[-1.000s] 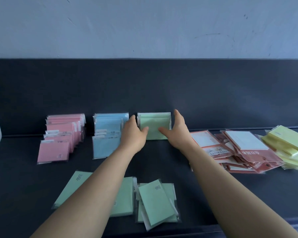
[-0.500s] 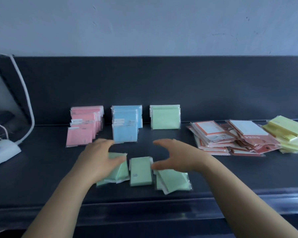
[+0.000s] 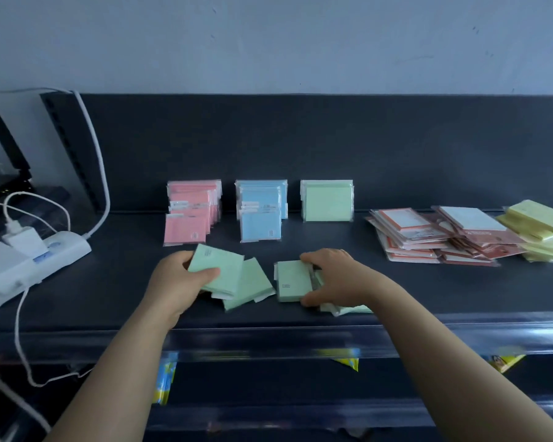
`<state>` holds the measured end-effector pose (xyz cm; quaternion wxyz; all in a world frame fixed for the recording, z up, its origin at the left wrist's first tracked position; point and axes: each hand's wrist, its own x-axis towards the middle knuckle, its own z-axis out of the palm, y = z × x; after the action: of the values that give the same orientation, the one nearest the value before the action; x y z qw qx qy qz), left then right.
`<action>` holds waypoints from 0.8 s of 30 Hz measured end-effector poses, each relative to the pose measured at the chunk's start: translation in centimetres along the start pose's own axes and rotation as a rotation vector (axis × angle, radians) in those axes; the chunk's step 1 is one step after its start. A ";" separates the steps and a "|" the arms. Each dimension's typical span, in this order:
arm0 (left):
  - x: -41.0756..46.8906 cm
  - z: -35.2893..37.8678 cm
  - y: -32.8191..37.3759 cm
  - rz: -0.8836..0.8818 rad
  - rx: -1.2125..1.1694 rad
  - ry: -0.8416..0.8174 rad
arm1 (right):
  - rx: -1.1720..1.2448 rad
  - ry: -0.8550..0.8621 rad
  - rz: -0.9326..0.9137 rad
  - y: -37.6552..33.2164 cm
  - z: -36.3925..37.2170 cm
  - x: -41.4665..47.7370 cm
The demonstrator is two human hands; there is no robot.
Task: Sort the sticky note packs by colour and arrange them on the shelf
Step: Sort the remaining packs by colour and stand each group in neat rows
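Note:
Three upright rows lean against the dark shelf's back wall: pink packs [image 3: 190, 212], blue packs [image 3: 261, 210] and green packs [image 3: 327, 200]. In front of them, loose green packs lie flat on the shelf [image 3: 109, 291]. My left hand [image 3: 176, 282] grips a tilted green pack [image 3: 216, 269], thumb on top; another green pack [image 3: 253, 283] lies under it. My right hand [image 3: 336, 277] holds a green pack [image 3: 292, 280] between fingers and thumb, and more green packs [image 3: 348, 309] peek out beneath the wrist.
A heap of orange-edged packs [image 3: 434, 234] and a pile of yellow packs [image 3: 540, 228] lie at the right. A white power strip [image 3: 29, 256] with plugs and cables sits at the left. The shelf's front rail [image 3: 268, 342] runs below my arms.
Both hands have drawn back from the upright green row to the loose green packs near the front edge. Each now holds one. The view has shifted left and back.

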<state>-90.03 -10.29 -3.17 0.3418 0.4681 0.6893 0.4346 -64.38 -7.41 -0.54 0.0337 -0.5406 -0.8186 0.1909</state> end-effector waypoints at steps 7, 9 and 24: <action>-0.1 -3.0 -1.5 -0.077 -0.050 0.169 | 0.000 -0.009 -0.159 -3.6 0.7 1.6; -0.4 -3.3 -1.8 -0.060 0.005 0.156 | 0.014 -0.046 -0.159 -4.4 0.8 2.2; -1.6 -4.8 -1.3 -0.011 -0.275 -0.008 | 0.001 -0.149 -0.112 -6.1 1.1 4.9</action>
<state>-94.13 -13.41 -2.40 0.4078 0.4147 0.6246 0.5212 -72.05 -5.37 -0.16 -0.0167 -0.4782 -0.8478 0.2287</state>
